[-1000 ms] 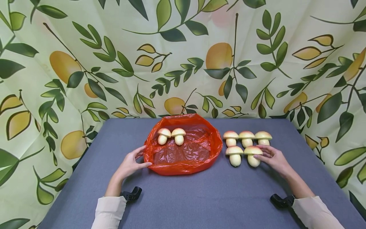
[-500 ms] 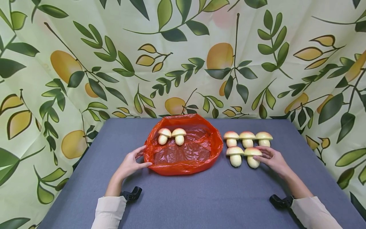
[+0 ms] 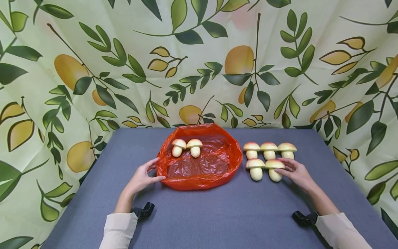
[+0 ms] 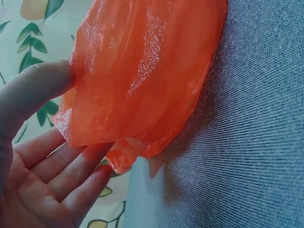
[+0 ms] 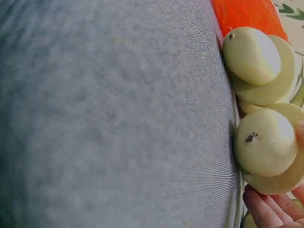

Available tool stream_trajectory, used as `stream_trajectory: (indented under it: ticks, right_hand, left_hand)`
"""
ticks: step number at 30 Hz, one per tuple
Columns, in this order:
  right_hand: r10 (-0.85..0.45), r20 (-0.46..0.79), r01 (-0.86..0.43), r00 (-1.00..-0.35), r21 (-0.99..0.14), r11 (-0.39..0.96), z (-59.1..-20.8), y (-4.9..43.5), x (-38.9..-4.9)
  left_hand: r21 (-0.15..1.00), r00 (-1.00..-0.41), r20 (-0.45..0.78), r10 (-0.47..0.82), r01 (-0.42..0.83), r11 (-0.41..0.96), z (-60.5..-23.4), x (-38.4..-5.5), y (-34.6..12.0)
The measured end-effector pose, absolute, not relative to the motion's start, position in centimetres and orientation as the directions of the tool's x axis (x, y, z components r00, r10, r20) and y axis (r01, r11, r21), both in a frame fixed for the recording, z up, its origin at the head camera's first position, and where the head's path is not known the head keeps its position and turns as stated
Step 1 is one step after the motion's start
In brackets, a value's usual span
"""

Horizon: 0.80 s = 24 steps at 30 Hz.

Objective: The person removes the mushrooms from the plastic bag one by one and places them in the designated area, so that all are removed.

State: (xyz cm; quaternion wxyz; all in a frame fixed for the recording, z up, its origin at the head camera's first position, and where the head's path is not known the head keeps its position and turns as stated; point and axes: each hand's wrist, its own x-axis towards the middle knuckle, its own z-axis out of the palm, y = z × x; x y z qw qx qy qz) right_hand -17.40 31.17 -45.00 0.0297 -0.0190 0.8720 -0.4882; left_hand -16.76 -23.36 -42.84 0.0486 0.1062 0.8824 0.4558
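Observation:
A red plastic bag [image 3: 199, 183] lies spread wide at the table's middle, its rim rolled into a ring. Inside, toward the back left, rest two toy mushrooms [image 3: 195, 152]. My left hand [image 3: 143, 178] holds the bag's left side, thumb in front and fingers at the rim; in the left wrist view some fingertips pass behind the red film [image 4: 137, 71]. To the right of the bag, several pale mushrooms stand in two rows. My right hand [image 3: 296, 173] grips the cap of the front-row right mushroom [image 3: 275, 169], whose pale stem [image 5: 266, 142] faces the right wrist camera.
Beside the gripped mushroom stands another front-row mushroom [image 3: 256, 171], close to the bag's right edge. The back row [image 3: 269, 152] sits just behind. A grey-blue cloth [image 3: 211, 221] covers the table, and a leaf-patterned curtain [image 3: 130, 31] surrounds its back and sides.
The mushroom under my right hand has turned slightly, so its cap now sits more level beside its neighbour. My left hand and the bag have stayed put.

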Motion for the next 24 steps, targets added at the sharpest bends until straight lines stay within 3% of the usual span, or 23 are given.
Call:
stream_trajectory:
  ticks: [9, 24]
  right_hand:
    - [-0.065, -0.034, -0.005, -0.997, -0.855, 0.518, -44.9, 31.3, -17.3]
    - [-0.076, 0.075, -0.100, -0.994, -0.909, 0.404, -43.1, 31.9, -16.6]
  left_hand:
    - [0.813, -0.972, 0.011, 0.233, 0.145, 0.564, -42.8, -16.7, -23.4]
    - [0.816, -0.973, -0.002, 0.232, 0.133, 0.562, -42.5, -16.7, -23.4]
